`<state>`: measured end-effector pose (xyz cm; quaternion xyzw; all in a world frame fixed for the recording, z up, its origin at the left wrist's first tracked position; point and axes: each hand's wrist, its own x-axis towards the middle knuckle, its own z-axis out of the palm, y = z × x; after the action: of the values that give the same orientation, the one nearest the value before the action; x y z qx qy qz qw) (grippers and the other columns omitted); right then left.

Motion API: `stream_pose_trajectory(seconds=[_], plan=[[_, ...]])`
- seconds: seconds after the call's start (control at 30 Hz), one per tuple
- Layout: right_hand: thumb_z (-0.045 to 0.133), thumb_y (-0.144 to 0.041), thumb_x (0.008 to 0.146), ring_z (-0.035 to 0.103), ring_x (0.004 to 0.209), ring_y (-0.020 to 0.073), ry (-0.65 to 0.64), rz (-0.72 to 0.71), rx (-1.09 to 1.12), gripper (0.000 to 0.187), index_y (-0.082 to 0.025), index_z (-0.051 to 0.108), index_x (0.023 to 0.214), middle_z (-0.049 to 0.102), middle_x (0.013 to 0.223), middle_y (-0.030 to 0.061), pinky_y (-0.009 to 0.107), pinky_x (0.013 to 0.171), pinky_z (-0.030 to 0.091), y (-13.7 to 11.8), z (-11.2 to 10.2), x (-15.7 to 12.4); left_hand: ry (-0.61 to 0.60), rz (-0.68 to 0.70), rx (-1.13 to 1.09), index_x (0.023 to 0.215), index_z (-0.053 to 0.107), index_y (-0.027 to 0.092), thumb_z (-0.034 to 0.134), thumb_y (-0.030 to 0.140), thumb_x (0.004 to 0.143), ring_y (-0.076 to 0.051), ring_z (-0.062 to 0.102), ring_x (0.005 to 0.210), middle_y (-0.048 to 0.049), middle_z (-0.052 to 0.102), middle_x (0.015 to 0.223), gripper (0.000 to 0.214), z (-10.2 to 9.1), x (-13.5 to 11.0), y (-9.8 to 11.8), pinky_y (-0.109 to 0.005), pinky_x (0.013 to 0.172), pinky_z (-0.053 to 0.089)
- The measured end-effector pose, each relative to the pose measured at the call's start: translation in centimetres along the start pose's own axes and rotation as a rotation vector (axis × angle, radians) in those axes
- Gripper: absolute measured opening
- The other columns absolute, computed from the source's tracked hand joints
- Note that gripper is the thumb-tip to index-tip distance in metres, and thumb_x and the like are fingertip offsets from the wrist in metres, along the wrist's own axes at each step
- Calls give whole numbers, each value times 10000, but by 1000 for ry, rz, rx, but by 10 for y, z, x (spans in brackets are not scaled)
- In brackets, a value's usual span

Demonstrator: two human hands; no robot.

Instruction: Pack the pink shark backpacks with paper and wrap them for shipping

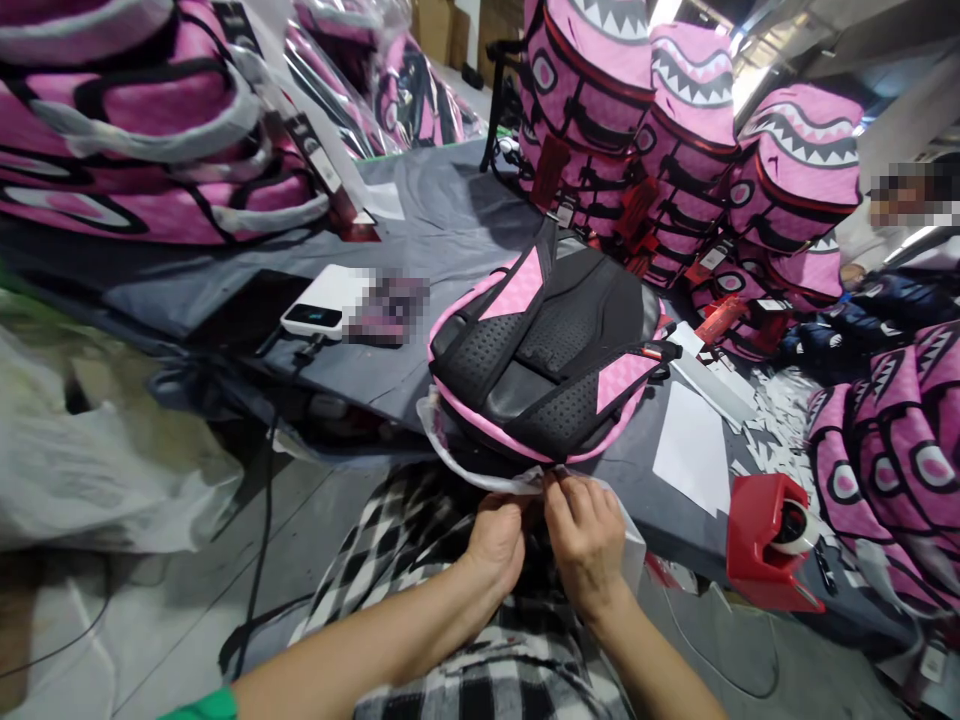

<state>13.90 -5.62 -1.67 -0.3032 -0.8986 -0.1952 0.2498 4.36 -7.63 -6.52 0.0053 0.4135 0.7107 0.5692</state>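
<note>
A pink and black backpack lies back-side up on the grey table, its lower end hanging over the near edge. A clear plastic bag sits under and around that lower end. My left hand and my right hand are side by side just below the backpack, both closed in a pinch on the plastic bag's edge. My forearms reach up from the bottom of the view over a black and white checked cloth.
A red tape dispenser stands at the table's near right corner by white paper sheets. A white power bank lies at left. Several pink shark-mouth backpacks are stacked behind and right. Bagged backpacks pile up at left. A person is at far right.
</note>
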Motion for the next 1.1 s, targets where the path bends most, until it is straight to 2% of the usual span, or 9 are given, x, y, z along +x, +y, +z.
stream_pose_trajectory(seconds=[0.07, 0.2, 0.37, 0.57, 0.73, 0.83, 0.9, 1.0, 1.1], plan=[[462, -153, 1007, 597, 960, 226, 16, -6, 15, 221, -132, 645, 1129, 705, 1021, 117, 358, 781, 418, 1, 1, -7, 2, 2, -28, 688, 713, 183, 813, 301, 517, -213, 653, 786, -15, 741, 742, 231, 2, -5, 5, -354, 858, 528], [483, -137, 990, 608, 1027, 238, 23, 12, 23, 212, -131, 648, 1123, 714, 1044, 125, 378, 851, 430, 0, 5, -16, -52, -14, -65, 768, 747, 173, 866, 288, 533, -202, 666, 869, -27, 757, 829, 288, 4, -15, 15, -345, 952, 492], [485, -130, 981, 620, 1050, 244, 29, 7, 13, 216, -135, 667, 1097, 723, 1081, 134, 397, 900, 425, 0, 8, -25, -54, 32, -58, 852, 751, 178, 885, 307, 562, -208, 659, 964, -34, 756, 921, 344, 8, -16, 13, -372, 1046, 433], [554, -128, 955, 644, 961, 214, 120, -7, 150, 192, -163, 655, 1115, 745, 1038, 93, 361, 843, 462, 7, 0, -21, 57, 152, 26, 798, 722, 175, 869, 255, 503, -197, 639, 836, -20, 737, 825, 339, 11, -6, 5, -374, 922, 481], [632, -211, 945, 632, 909, 208, 213, 175, 99, 101, -196, 647, 1044, 716, 917, 71, 355, 812, 439, 12, 8, -3, 68, 225, 53, 748, 698, 176, 862, 220, 498, -159, 604, 730, 6, 710, 774, 302, 9, 2, 2, -334, 816, 506], [602, -213, 965, 618, 900, 206, 216, 153, 61, 61, -198, 639, 1011, 700, 881, 59, 358, 819, 418, 15, 19, 3, 91, 185, 42, 729, 705, 172, 872, 204, 453, -160, 595, 715, 4, 709, 759, 325, 6, 1, 3, -329, 790, 509], [570, -201, 980, 608, 908, 201, 193, 101, 68, 72, -192, 636, 1006, 697, 892, 61, 358, 843, 413, 18, 23, 4, 59, 128, 36, 769, 729, 170, 872, 212, 470, -170, 615, 759, -12, 731, 805, 334, 5, -4, 6, -332, 826, 505], [502, -170, 1000, 587, 870, 189, 175, 31, 98, 147, -180, 635, 940, 691, 886, 68, 344, 828, 416, 21, 22, 6, -4, 29, 65, 823, 760, 154, 873, 275, 513, -197, 645, 860, -55, 758, 886, 351, 5, -17, 13, -349, 914, 482], [455, -144, 1004, 570, 845, 193, 151, -40, 106, 236, -182, 626, 845, 693, 888, 75, 336, 787, 417, 22, 17, 8, 4, 2, 88, 783, 771, 148, 876, 314, 483, -210, 647, 852, -71, 764, 862, 359, 9, -26, 19, -364, 924, 474]])
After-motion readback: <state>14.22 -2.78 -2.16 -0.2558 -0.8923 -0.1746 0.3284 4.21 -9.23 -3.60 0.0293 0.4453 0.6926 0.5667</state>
